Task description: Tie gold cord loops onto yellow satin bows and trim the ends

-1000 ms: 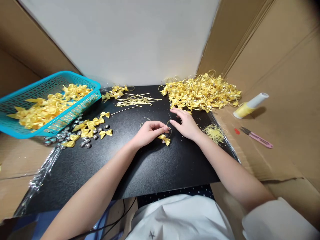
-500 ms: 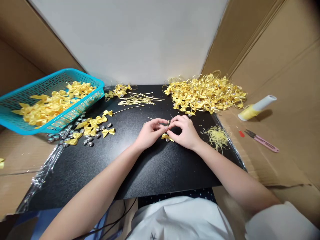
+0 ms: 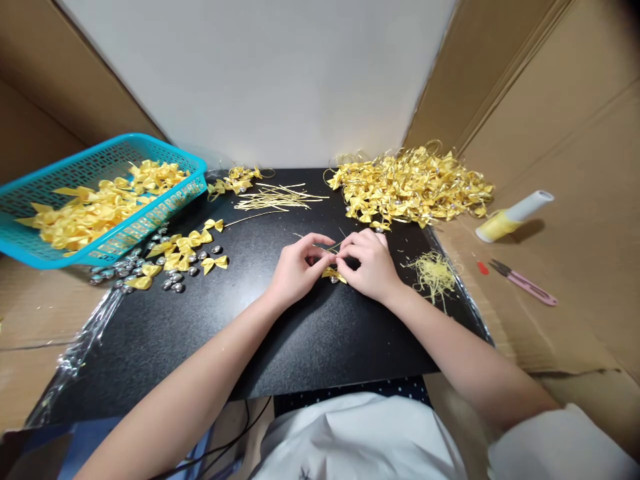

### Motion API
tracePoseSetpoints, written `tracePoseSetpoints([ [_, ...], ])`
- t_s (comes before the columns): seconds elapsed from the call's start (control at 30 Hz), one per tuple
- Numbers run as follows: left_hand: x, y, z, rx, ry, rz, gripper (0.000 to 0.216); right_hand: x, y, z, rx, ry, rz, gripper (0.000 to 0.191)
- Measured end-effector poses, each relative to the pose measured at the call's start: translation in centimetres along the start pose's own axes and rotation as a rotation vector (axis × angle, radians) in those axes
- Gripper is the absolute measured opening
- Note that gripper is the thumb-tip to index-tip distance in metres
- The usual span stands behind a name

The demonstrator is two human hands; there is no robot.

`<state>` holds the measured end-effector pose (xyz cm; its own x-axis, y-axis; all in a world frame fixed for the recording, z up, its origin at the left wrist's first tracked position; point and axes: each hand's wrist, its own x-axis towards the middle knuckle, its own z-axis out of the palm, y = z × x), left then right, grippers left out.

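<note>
My left hand [image 3: 299, 270] and my right hand [image 3: 367, 264] meet over the black tabletop [image 3: 300, 347], thumbs and forefingers pinched close together. Between them runs a thin gold cord [image 3: 329, 251], held at both sides. Just under the fingertips hangs or lies a yellow ribbon bow [image 3: 330, 273] with a small silver bell [image 3: 335, 279]; I cannot tell whether it rests on the table. The fingers partly hide where the cord meets the bow.
At left, a turquoise basket [image 3: 145, 220] holds yellow bows; loose bows and silver bells [image 3: 175, 277] lie beside it. Cut gold cords [image 3: 280, 197] lie behind my hands. Finished-looking bows [image 3: 415, 187] heap at back right. Cord scraps [image 3: 434, 277], thread snips [image 3: 525, 283] and a roll [image 3: 515, 215] are at right.
The fingertips have shifted slightly, and the gold cord between them now lies flatter, slanting up to the right. The bow beneath has hardly moved.
</note>
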<state>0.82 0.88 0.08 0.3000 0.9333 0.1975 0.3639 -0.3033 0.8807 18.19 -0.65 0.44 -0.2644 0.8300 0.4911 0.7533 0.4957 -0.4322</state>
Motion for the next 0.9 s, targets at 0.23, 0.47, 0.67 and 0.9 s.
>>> tracePoseSetpoints([
  [0.23,-0.04,0.33,-0.04,0.092,0.024,0.065,0.017,0.09,-0.02,-0.12,0.007,-0.018,0.02,0.009],
  [0.47,-0.09,0.46,-0.09,0.156,0.019,0.114,0.013,0.06,0.03,0.03,-0.039,-0.034,-0.006,0.011],
  [0.67,-0.07,0.19,-0.05,0.229,0.013,0.169,0.012,0.14,0.05,-0.07,-0.056,-0.034,-0.002,0.013],
  [0.9,0.2,0.13,-0.12,0.324,0.02,0.256,0.008,0.26,0.12,-0.03,-0.038,-0.059,0.021,0.012],
])
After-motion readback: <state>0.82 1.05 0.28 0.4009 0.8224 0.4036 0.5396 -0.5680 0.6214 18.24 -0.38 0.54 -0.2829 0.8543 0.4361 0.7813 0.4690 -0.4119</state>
